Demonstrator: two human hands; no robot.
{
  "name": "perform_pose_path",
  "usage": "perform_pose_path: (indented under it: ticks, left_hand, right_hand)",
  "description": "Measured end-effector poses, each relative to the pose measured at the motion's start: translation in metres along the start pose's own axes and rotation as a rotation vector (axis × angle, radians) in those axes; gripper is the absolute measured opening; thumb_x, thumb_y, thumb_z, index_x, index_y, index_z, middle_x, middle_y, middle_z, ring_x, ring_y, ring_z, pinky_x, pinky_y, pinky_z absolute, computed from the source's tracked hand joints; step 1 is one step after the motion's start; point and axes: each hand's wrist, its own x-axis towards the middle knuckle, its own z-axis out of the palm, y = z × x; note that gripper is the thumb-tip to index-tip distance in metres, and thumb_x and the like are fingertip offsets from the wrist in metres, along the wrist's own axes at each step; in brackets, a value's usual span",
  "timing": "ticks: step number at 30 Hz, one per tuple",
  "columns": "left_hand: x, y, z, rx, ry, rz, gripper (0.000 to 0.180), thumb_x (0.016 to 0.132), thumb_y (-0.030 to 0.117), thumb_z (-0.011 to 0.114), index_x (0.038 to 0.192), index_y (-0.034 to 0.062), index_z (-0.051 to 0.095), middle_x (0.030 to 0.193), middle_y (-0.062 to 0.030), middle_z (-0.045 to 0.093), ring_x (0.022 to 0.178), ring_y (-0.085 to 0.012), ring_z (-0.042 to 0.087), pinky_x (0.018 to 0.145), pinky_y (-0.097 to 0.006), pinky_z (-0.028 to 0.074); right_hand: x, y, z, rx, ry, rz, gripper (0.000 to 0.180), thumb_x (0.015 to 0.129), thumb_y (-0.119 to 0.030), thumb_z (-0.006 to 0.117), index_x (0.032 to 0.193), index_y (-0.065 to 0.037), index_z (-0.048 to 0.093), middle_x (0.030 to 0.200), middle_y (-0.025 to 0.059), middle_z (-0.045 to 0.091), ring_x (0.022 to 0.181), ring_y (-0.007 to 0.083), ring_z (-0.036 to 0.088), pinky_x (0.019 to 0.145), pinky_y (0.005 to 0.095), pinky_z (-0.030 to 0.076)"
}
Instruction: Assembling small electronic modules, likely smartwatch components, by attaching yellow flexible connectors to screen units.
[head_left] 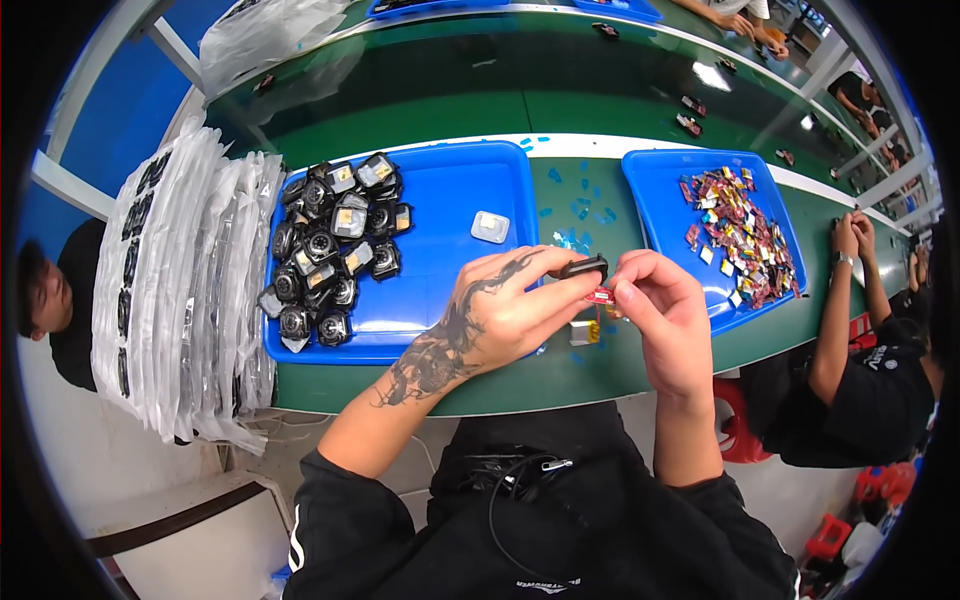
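Over the table's near edge, my left hand [500, 315] is closed around a black watch housing [582, 267], held between thumb and fingers. My right hand [668, 320] meets it from the right, thumb and forefinger pinched on a small red circuit board [600, 296] just below the housing. Beneath the fingers is a small battery [585, 333], yellow and white, apparently joined to the board; the link is hidden. Left of my hands, a blue tray [450, 180] carries a heap of black watch housings [320, 245] and one pale square piece [490, 227].
A second blue tray [640, 190] at right holds many small boards with batteries [740, 235]. Blue film scraps [580, 210] lie between the trays. White plastic-wrapped stacks [170, 290] stand at far left. Beyond runs a green conveyor [450, 95]. A co-worker [850, 380] sits at right.
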Motion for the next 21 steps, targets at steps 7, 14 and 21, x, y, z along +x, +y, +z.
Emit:
perform_pose_path:
  ticks: [7, 14, 21]
  left_hand:
    - [0.001, 0.01, 0.0, -0.74, -0.11, -0.764, 0.013, 0.084, 0.0, 0.07, 0.096, -0.0041, 0.071, 0.092, -0.0089, 0.068, 0.086, -0.0132, 0.065, 0.074, -0.024, 0.052]
    - [-0.004, 0.01, 0.009, -1.002, 0.016, -0.864, 0.02, 0.087, -0.003, 0.066, 0.106, -0.0083, 0.066, 0.109, -0.0129, 0.067, 0.097, -0.0165, 0.066, 0.088, -0.029, 0.055]
    - [-0.002, 0.01, 0.009, -0.95, 0.07, -0.803, 0.033, 0.087, -0.005, 0.064, 0.12, -0.0031, 0.06, 0.116, -0.0101, 0.066, 0.098, -0.0133, 0.066, 0.085, -0.025, 0.055]
  right_hand:
    - [-0.008, 0.006, 0.009, 0.043, 0.078, -0.039, 0.011, 0.091, -0.006, 0.063, 0.097, 0.001, 0.059, 0.094, 0.0025, 0.058, 0.085, 0.0071, 0.054, 0.075, 0.0211, 0.043]
    - [-0.007, 0.013, 0.024, -0.143, 0.24, -0.251, 0.031, 0.084, 0.004, 0.069, 0.11, 0.0, 0.053, 0.088, 0.0041, 0.062, 0.08, 0.0075, 0.058, 0.07, 0.0204, 0.048]
    - [0.0, 0.023, 0.024, -0.367, 0.301, -0.372, 0.034, 0.081, 0.006, 0.072, 0.107, 0.001, 0.051, 0.089, 0.0051, 0.062, 0.076, 0.0086, 0.06, 0.067, 0.0209, 0.049]
